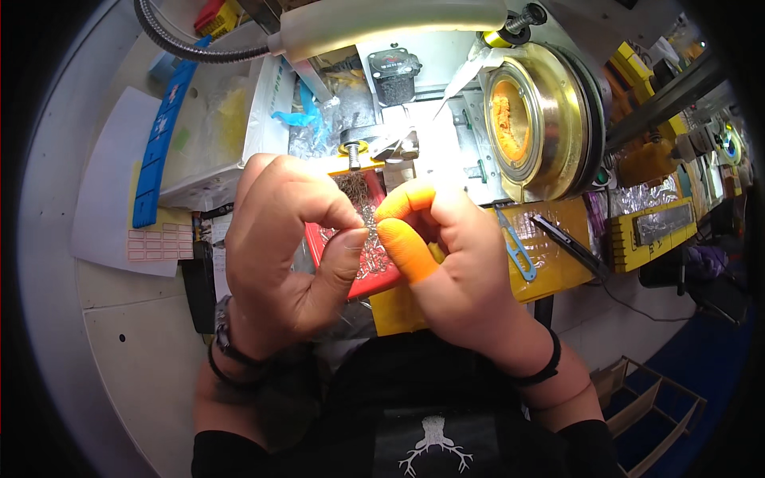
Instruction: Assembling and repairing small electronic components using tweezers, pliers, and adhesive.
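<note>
Above a red tray (384, 282) of small shiny metal pieces (371, 260), my two hands meet almost fingertip to fingertip. My left hand (279, 231) is closed in a pinch of thumb and forefinger. Facing it, my right hand (462, 271) pinches too, with orange finger covers on its thumb and forefinger. Whatever sits between the fingertips is too small to make out. Just beyond the fingers stands a metal fixture with a spring-like bolt (354, 156), and a bundle of thin brownish wires (351, 186) lies below it.
A tube lamp (390, 29) hangs low over the bench. To the right stand a large round machine wheel (550, 119), a light blue tool (519, 248) and a black cutter knife (570, 247). At left are a white bin (259, 111) and a blue strip (164, 139).
</note>
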Demonstrator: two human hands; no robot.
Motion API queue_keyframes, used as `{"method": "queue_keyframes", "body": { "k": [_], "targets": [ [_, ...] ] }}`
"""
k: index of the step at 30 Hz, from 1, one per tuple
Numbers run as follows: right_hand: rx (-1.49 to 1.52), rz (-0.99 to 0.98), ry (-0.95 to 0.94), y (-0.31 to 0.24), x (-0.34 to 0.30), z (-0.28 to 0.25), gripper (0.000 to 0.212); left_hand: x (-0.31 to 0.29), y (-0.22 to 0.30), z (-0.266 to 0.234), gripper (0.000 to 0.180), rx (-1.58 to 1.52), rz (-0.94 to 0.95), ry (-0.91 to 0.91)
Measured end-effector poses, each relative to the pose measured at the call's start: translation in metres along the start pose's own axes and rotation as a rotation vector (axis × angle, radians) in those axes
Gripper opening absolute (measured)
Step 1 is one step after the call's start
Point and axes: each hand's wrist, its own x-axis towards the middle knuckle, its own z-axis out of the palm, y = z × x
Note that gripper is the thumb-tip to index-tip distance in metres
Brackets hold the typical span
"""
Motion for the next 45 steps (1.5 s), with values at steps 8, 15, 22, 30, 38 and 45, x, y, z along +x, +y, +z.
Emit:
{"method": "queue_keyframes", "body": {
  "k": [8, 15, 22, 30, 38, 45],
  "targets": [
    [0.807, 0.085, -0.044, -0.008, 0.01, -0.009, 0.007, 0.007, 0.0, 0.028, 0.011, -0.228, -0.127, 0.112],
    [0.405, -0.128, 0.334, 0.012, 0.039, 0.008, 0.005, 0.033, -0.022, 0.023, 0.015, 0.13, 0.123, 0.007],
    [0.23, -0.337, 0.517, 0.028, 0.056, 0.012, 0.008, 0.052, -0.029, 0.024, 0.013, 0.153, 0.085, -0.092],
    [0.071, -0.447, 0.55, 0.032, 0.054, 0.013, 0.007, 0.047, -0.026, 0.035, 0.007, 0.192, 0.023, -0.061],
    [0.375, -0.275, 0.438, 0.027, 0.051, 0.009, 0.004, 0.04, -0.026, 0.047, 0.006, 0.096, -0.043, 0.068],
    [0.248, -0.248, 0.467, 0.023, 0.048, 0.006, 0.005, 0.04, -0.025, 0.049, 0.012, 0.144, -0.004, 0.116]
  ]
}}
